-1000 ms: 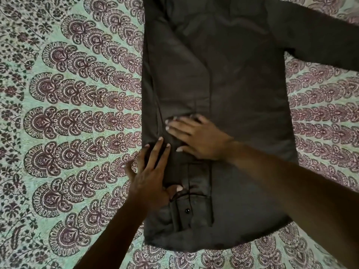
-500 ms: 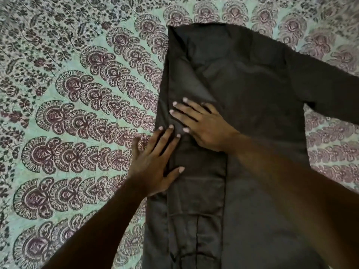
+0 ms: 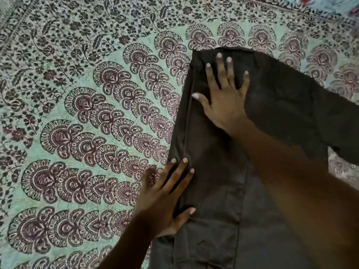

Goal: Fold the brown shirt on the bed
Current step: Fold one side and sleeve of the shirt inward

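The brown shirt (image 3: 272, 117) lies flat on the bed, its left side folded inward with the sleeve laid lengthwise down the body. Its other sleeve stretches off to the right edge of the view. My right hand (image 3: 225, 98) presses flat on the upper part of the fold near the shoulder, fingers spread and straight. My left hand (image 3: 165, 197) lies flat on the shirt's left folded edge lower down, fingers straight, partly on the bedsheet. The shirt's bottom hem is out of view.
The bedsheet (image 3: 87, 123), mint green with a maroon paisley and floral print, covers the bed all around the shirt. A wide stretch of it shows to the left and at the top.
My right hand has slid up along the fold toward the shoulder. My left hand stays on the left edge. The view has tilted up, showing the shirt's top.
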`<state>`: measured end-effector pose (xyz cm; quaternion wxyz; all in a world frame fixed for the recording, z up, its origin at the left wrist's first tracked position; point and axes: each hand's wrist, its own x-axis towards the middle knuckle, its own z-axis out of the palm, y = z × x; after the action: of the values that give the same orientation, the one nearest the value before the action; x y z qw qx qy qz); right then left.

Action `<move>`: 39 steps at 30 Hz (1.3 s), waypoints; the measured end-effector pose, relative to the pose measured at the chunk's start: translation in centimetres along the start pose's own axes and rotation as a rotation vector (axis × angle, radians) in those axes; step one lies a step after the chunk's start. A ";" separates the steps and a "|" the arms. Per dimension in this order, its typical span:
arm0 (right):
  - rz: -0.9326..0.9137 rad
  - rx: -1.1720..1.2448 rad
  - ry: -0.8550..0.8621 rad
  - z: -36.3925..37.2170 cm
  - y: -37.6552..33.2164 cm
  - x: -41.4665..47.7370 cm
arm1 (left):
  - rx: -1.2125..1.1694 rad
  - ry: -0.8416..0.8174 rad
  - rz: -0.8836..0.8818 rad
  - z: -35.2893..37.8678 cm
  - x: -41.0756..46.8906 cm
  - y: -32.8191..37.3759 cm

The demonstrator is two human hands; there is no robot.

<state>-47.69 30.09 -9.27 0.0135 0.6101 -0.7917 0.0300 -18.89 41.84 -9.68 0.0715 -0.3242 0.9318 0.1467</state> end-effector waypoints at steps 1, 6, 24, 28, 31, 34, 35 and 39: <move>-0.083 -0.006 0.028 0.2 -0.3 -0.7 | -0.006 0.002 0.000 -0.1 0.1 -0.1; -0.357 -0.080 -0.108 2.1 -0.3 -0.2 | -0.006 0.020 -0.001 0.0 0.1 -0.1; -0.358 -0.009 -0.155 0.4 1.2 -16.6 | 0.032 0.073 -0.013 0.3 -0.1 -0.1; -0.237 -0.017 -0.188 0.4 2.5 -17.9 | 0.067 0.094 -0.006 0.5 -0.5 0.3; -0.247 -0.051 -0.141 -0.1 1.3 -18.6 | 0.093 0.095 -0.025 0.2 -0.8 0.7; -0.305 -0.016 -0.104 -0.4 0.1 -21.6 | 0.106 0.214 0.047 0.5 -2.6 1.8; -0.313 0.001 -0.118 -0.6 -0.3 -23.1 | 0.089 0.241 0.102 0.7 -3.5 2.2; -0.341 0.032 -0.197 -1.4 -2.1 -29.8 | -0.025 0.073 0.126 0.6 -7.2 3.0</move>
<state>-38.12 58.41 -9.51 -0.0688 0.7356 -0.6737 -0.0198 -15.09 48.46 -7.92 0.0239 -0.2708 0.9505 0.1508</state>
